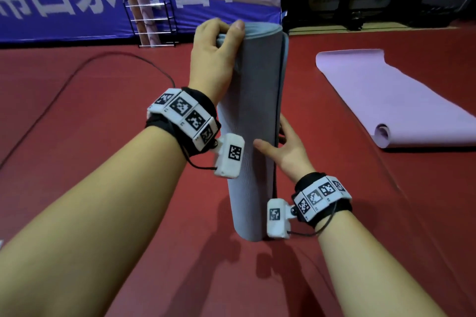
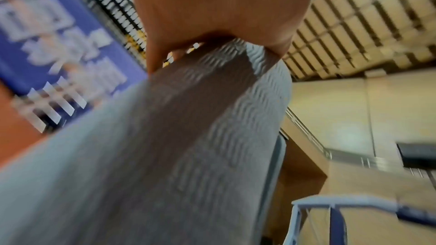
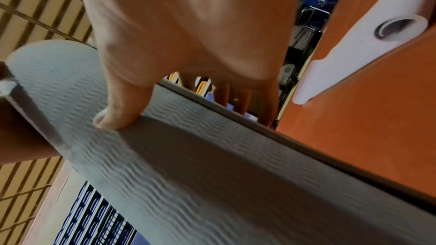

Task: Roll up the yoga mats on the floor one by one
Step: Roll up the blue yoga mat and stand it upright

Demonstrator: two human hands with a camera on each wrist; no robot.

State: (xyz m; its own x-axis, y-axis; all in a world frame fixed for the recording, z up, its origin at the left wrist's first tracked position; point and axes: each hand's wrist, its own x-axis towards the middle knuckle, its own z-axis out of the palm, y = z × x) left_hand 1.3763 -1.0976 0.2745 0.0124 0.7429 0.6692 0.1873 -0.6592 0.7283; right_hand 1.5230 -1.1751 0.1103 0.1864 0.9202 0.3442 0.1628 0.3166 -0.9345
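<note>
The rolled grey yoga mat [image 1: 251, 121] stands upright, off the red floor [image 1: 103, 188]. The left hand [image 1: 213, 59] clamps its top end; the right hand [image 1: 286, 147] wraps its middle, fingers curled behind. If either grip loosens, the outer flap may spring open. The purple mat [image 1: 391, 95] lies mostly unrolled nearby.

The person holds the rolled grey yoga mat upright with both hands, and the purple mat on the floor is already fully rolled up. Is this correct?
Not quite. In the head view, the purple foam yoga mat lies mostly flat, only its near end curled. The rolled grey yoga mat is indeed upright, held by the left hand and right hand.
</note>
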